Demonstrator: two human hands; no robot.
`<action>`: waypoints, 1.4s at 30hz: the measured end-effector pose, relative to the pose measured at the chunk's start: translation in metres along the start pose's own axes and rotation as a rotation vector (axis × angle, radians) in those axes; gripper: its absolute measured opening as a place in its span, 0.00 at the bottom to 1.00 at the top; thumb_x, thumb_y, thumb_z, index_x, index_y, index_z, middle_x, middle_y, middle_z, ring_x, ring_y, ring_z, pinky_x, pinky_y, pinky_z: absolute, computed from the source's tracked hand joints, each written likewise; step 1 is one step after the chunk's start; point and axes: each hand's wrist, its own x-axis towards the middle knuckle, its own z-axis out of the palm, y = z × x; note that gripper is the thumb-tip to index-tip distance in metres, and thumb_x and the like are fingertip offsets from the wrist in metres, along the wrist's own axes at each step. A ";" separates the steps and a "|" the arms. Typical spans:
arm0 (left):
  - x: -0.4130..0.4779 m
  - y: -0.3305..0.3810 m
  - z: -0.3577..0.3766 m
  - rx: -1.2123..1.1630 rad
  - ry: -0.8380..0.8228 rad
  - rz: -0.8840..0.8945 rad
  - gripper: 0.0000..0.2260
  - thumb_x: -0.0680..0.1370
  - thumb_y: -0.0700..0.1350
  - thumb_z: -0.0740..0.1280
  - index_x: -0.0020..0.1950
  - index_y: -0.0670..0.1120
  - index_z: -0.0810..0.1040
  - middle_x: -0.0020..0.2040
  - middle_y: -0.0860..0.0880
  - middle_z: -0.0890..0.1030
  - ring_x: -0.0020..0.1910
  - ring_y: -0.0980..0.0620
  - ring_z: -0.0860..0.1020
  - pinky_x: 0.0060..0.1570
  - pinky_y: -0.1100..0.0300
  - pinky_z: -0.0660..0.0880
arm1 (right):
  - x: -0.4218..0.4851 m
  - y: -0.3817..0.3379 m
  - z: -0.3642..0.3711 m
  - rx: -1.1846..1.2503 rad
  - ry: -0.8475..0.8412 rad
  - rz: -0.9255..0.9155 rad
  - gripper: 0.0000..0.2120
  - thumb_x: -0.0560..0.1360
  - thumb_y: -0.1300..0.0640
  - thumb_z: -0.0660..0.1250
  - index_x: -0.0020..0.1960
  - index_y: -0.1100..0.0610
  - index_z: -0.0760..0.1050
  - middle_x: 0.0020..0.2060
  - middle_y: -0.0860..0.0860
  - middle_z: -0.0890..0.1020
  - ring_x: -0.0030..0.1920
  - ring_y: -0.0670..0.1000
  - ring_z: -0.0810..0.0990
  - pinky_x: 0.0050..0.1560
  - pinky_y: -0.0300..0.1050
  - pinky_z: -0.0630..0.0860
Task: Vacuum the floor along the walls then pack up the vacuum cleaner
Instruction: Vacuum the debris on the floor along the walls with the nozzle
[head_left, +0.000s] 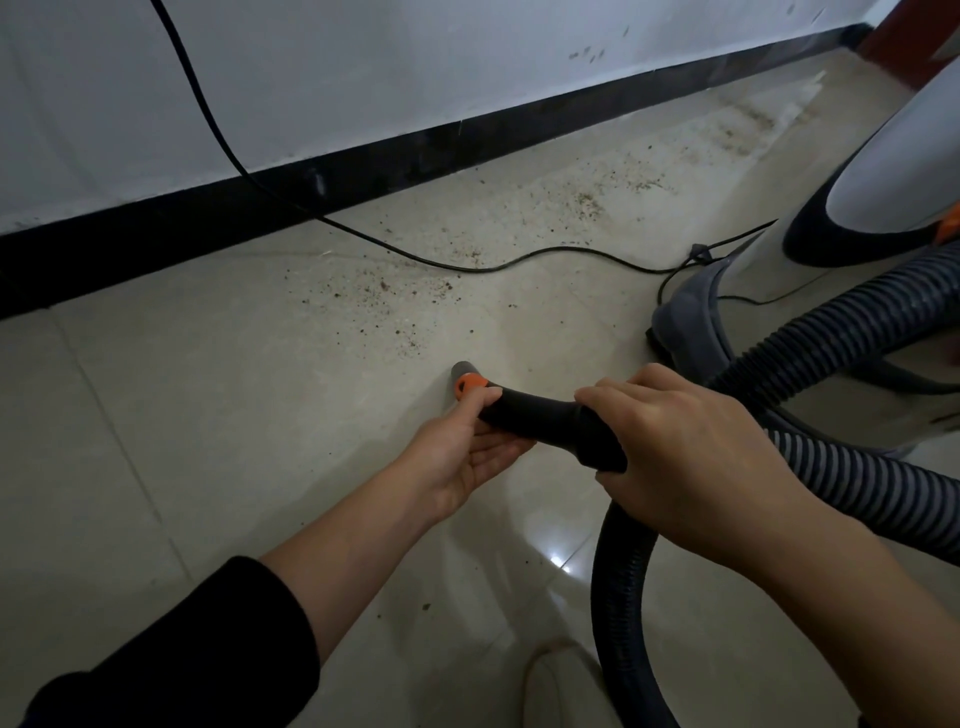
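Gripping the handle with both hands: left hand under the front end, fingers loosely curled beneath, thumb laid over the top just behind the orange collar; right hand wrapped fully round the rear end, at the hose joint. Nozzle pointing down at the floor and close to it, contact impossible to tell, with no wand or floor head fitted. Crumbs scattered ahead, between nozzle and skirting, and further along the wall towards the vacuum at the right. Probably early in the sweep, judging by the dirt left to lift. Lower the mouth almost flat to the tile and draw it slowly through the nearest patch, then along the skirting edge in overlapping passes. Steer with the left, carry the weight with the right. Mind the cord lying among the crumbs: lift it aside rather than dragging the nozzle over it. Leave slack in the hose loop to avoid tugging the vacuum over.
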 end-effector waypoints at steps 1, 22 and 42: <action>0.002 0.001 0.001 0.004 -0.004 0.000 0.16 0.79 0.49 0.67 0.58 0.37 0.76 0.48 0.40 0.84 0.40 0.49 0.85 0.35 0.63 0.80 | 0.001 0.001 0.000 -0.007 -0.004 0.006 0.15 0.62 0.60 0.78 0.47 0.55 0.79 0.36 0.47 0.80 0.38 0.51 0.76 0.27 0.46 0.75; 0.034 0.027 0.003 0.000 0.040 0.078 0.17 0.79 0.52 0.66 0.56 0.38 0.77 0.45 0.43 0.83 0.37 0.53 0.84 0.34 0.65 0.79 | 0.042 0.001 0.018 -0.055 0.051 0.056 0.14 0.63 0.59 0.77 0.46 0.55 0.78 0.34 0.48 0.78 0.36 0.51 0.74 0.27 0.44 0.72; -0.009 0.032 -0.050 -0.072 0.135 0.108 0.18 0.78 0.49 0.67 0.59 0.36 0.76 0.36 0.44 0.84 0.36 0.52 0.85 0.31 0.65 0.78 | 0.051 -0.037 0.007 0.053 -0.030 -0.084 0.10 0.74 0.54 0.68 0.55 0.50 0.75 0.43 0.44 0.78 0.46 0.49 0.74 0.38 0.46 0.77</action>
